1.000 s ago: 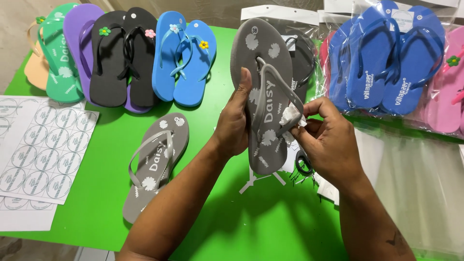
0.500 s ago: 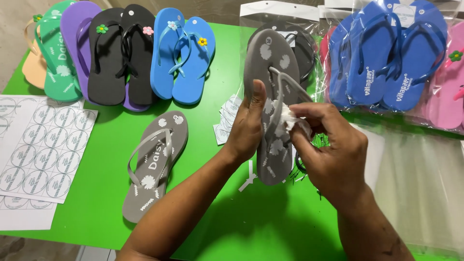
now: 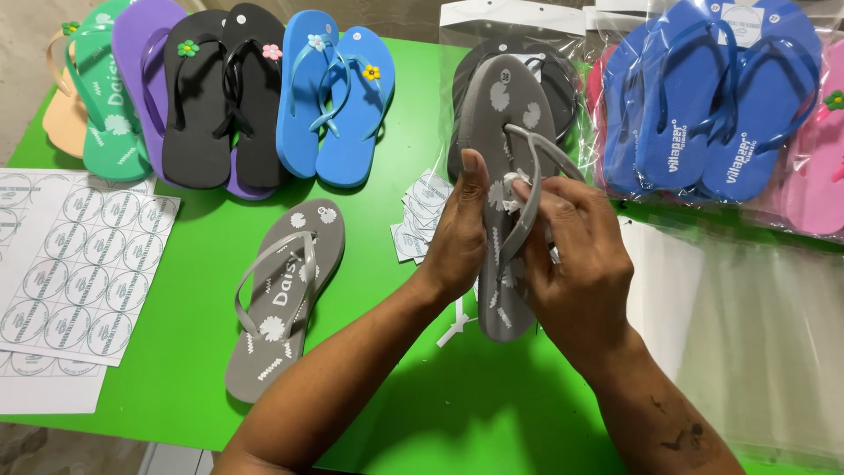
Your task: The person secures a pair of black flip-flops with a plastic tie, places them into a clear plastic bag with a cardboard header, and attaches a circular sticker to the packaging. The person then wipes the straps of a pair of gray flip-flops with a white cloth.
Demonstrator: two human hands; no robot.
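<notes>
Since the earlier frames, both hands have carried the held grey flip-flop (image 3: 501, 176) slightly up and right, and the right hand's fingers have closed further over the strap. Landmark for all positions: the held grey flip-flop.

Grip: left hand (image 3: 457, 233) clasps its left edge, thumb up along the sole, fingers behind. Right hand (image 3: 576, 255) pinches a small white flower charm (image 3: 517, 186) against the grey strap near the toe post. Both hands are closed on the sandal, which is raised above the table, toe end pointing away.

Surroundings:
- Second grey flip-flop (image 3: 286, 303), printed with white daisies, lies flat to the lower left, well apart from the held one.
- Loose round white stickers (image 3: 418, 224) lie just left of it, partly hidden behind the left hand.
- Bagged dark pair (image 3: 545, 79) lies directly behind it, mostly blocked by it.
- Two light-blue flip-flops (image 3: 334, 101) lie to the upper left; further left, two black flip-flops (image 3: 220, 97) with flower charms rest over a purple flip-flop (image 3: 141, 75), then a green flip-flop (image 3: 105, 114) and a peach flip-flop (image 3: 61, 110) at the far edge.
- Sticker sheets (image 3: 75, 268), at least two and overlapping, lie far left.
- Bagged dark-blue flip-flops (image 3: 703, 105) lie to the upper right, a bagged pink pair (image 3: 813, 167) beyond them.
- Clear empty bags (image 3: 747, 334) are spread to the right.
- A small white plastic tag (image 3: 457, 330) lies below it on the table.

Surface: bright green table (image 3: 202, 387); bare concrete floor shows at the left edge.
</notes>
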